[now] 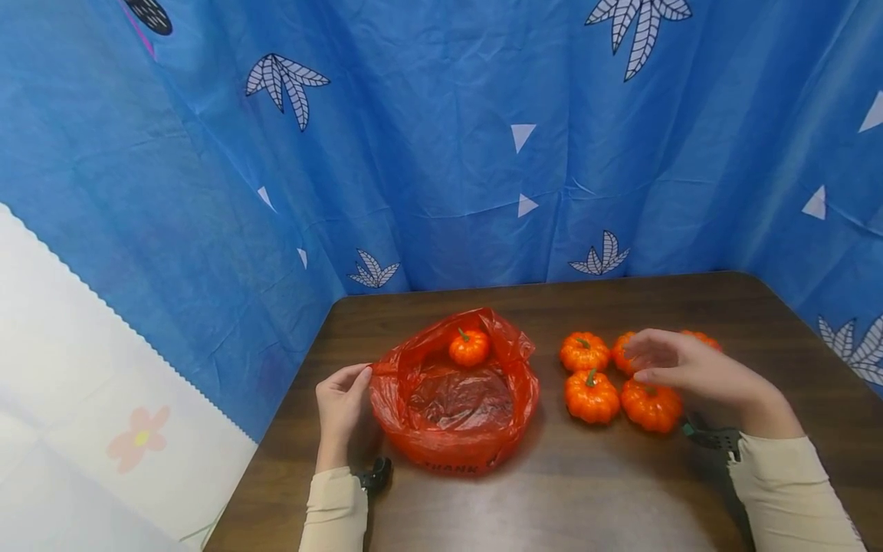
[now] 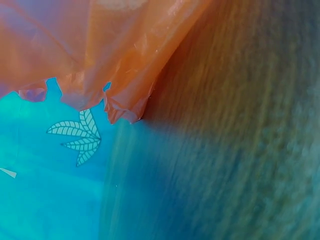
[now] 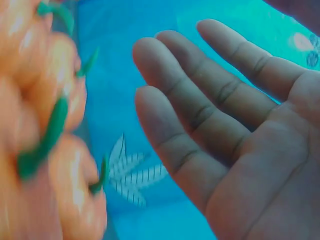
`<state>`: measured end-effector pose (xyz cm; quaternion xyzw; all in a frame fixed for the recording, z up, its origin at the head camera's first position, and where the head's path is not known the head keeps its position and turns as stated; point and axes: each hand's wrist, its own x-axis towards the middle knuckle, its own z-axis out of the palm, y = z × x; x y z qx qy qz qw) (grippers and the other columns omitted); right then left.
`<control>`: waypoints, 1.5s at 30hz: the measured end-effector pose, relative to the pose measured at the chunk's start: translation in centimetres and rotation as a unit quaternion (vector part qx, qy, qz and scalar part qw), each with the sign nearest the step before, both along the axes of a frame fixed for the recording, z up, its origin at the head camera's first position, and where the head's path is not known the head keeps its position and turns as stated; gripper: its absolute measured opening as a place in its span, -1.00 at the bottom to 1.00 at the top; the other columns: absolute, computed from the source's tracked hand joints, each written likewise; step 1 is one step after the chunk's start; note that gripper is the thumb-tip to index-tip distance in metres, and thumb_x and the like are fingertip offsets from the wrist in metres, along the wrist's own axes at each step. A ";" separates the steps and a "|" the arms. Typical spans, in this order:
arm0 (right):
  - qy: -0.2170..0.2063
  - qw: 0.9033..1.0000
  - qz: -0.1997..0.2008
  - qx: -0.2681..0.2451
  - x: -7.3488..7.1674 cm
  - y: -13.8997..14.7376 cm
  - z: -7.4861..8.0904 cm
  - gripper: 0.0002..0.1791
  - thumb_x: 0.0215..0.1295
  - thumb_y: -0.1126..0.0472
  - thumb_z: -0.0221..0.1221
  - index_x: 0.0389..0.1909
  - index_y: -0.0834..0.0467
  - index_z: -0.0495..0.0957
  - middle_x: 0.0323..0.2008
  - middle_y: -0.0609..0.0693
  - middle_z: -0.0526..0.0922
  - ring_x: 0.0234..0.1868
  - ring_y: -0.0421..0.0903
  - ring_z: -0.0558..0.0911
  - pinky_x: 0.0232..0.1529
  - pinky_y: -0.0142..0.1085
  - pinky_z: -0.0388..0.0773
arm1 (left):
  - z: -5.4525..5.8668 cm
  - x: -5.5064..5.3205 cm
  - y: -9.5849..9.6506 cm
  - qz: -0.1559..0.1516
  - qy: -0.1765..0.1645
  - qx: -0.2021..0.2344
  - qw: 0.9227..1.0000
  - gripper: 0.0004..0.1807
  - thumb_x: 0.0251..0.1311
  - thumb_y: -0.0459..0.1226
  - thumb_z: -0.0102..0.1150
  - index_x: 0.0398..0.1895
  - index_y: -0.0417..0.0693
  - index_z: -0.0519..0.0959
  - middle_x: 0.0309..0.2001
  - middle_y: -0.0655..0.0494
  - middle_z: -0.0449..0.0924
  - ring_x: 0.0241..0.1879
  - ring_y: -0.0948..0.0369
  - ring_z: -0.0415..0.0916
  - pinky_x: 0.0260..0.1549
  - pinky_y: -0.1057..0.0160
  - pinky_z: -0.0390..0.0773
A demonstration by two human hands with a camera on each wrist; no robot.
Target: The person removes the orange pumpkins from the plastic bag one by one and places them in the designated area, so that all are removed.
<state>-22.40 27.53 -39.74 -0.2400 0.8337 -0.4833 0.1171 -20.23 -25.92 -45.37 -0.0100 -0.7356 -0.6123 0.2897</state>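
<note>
A red plastic bag (image 1: 451, 448) stands with its mouth spread wide on the table, and one small orange pumpkin (image 1: 469, 348) lies inside near its far wall. My left hand (image 1: 343, 399) pinches the bag's left rim between thumb and fingers; the left wrist view shows only the bag's translucent film (image 2: 120, 55). Over the group of pumpkins to the right, my right hand (image 1: 697, 372) hovers with relaxed fingers and holds nothing. In the right wrist view its palm and fingers (image 3: 200, 110) face several pumpkins with green stems (image 3: 47, 135).
Beside the bag, a front-left pumpkin (image 1: 592, 397) and a back-left pumpkin (image 1: 584, 352) sit close together; others are partly hidden by the right hand. The dark wooden table (image 1: 552, 491) ends at a blue patterned curtain (image 1: 455, 153). A white cloth (image 1: 83, 429) hangs at left.
</note>
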 end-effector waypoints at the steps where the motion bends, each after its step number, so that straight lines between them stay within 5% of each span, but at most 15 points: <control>1: 0.000 1.000 0.000 0.000 -0.1 -0.6 0.3 -0.58 0.38 0.21 0.23 0.17 0.29 0.44 0.09 0.26 0.59 -0.01 -0.20 0.66 -0.11 -0.30 0.69 | 0.1 0.0 0.0 0.000 -0.001 0.001 1.000 -0.84 0.20 -0.40 0.34 -0.25 -0.41 0.72 -0.39 0.25 0.76 -0.39 0.36 0.67 -0.30 0.43 0.67; 7: 0.002 1.000 0.009 0.000 -1.0 -4.2 2.1 -0.57 0.34 0.15 0.28 0.17 0.19 0.48 0.11 0.27 0.59 0.07 0.09 0.62 -0.06 -0.30 0.68 | 0.0 0.0 0.0 0.005 -0.004 -0.001 1.000 -0.84 0.21 -0.40 0.35 -0.25 -0.39 0.72 -0.38 0.21 0.76 -0.39 0.37 0.67 -0.30 0.44 0.67; 15: 0.027 0.998 0.060 0.003 -3.3 -8.1 3.5 -0.62 0.34 0.14 0.28 0.14 0.11 0.51 0.07 0.09 0.64 0.14 0.18 0.58 0.05 -0.36 0.61 | 0.2 0.1 0.1 0.004 -0.008 -0.003 1.000 -0.85 0.21 -0.40 0.34 -0.25 -0.39 0.72 -0.35 -0.05 0.77 -0.38 0.36 0.66 -0.29 0.44 0.66; 22: 0.011 0.995 0.102 -0.017 -5.3 -11.4 4.2 -0.57 0.35 0.16 0.28 0.17 0.21 0.49 0.09 0.20 0.62 0.12 0.21 0.60 0.06 -0.27 0.65 | 0.3 0.0 0.2 0.002 -0.007 -0.004 1.000 -0.85 0.22 -0.40 0.33 -0.25 -0.39 0.72 -0.36 0.12 0.77 -0.37 0.36 0.67 -0.27 0.43 0.66; 27: -0.011 0.992 0.123 -0.041 -7.0 -14.5 4.0 -0.55 0.35 0.23 0.26 0.19 0.30 0.47 0.11 0.35 0.57 0.06 0.14 0.63 0.05 -0.09 0.68 | 0.1 0.0 0.1 0.004 -0.007 -0.008 1.000 -0.84 0.22 -0.39 0.34 -0.25 -0.38 0.72 -0.35 0.11 0.78 -0.37 0.37 0.67 -0.27 0.44 0.67; 32: 0.006 0.992 0.125 -0.019 -8.5 -17.6 3.2 -0.54 0.32 0.22 0.28 0.19 0.29 0.48 0.12 0.32 0.58 0.09 0.03 0.61 0.15 -0.11 0.63 | 0.0 0.2 0.1 0.007 -0.017 -0.004 1.000 -0.84 0.22 -0.39 0.34 -0.25 -0.38 0.72 -0.35 0.05 0.78 -0.37 0.36 0.67 -0.26 0.43 0.67; 38: -0.011 0.993 0.119 -0.006 -9.5 -20.5 2.3 -0.49 0.27 0.29 0.29 0.22 0.34 0.47 0.14 0.34 0.57 0.11 0.09 0.62 0.19 -0.06 0.60 | -0.2 0.3 -0.1 0.003 -0.028 0.004 1.000 -0.86 0.22 -0.42 0.32 -0.24 -0.38 0.72 -0.38 0.21 0.77 -0.37 0.37 0.67 -0.26 0.43 0.67; 45: -0.007 0.995 0.094 0.031 -10.6 -22.2 1.2 -0.44 0.23 0.27 0.33 0.24 0.34 0.47 0.17 0.26 0.59 0.20 0.17 0.57 0.26 0.00 0.54 | 1.1 0.8 0.5 -0.003 -0.027 -0.001 1.000 -0.86 0.23 -0.44 0.30 -0.23 -0.41 0.71 -0.38 0.29 0.75 -0.37 0.38 0.66 -0.25 0.42 0.67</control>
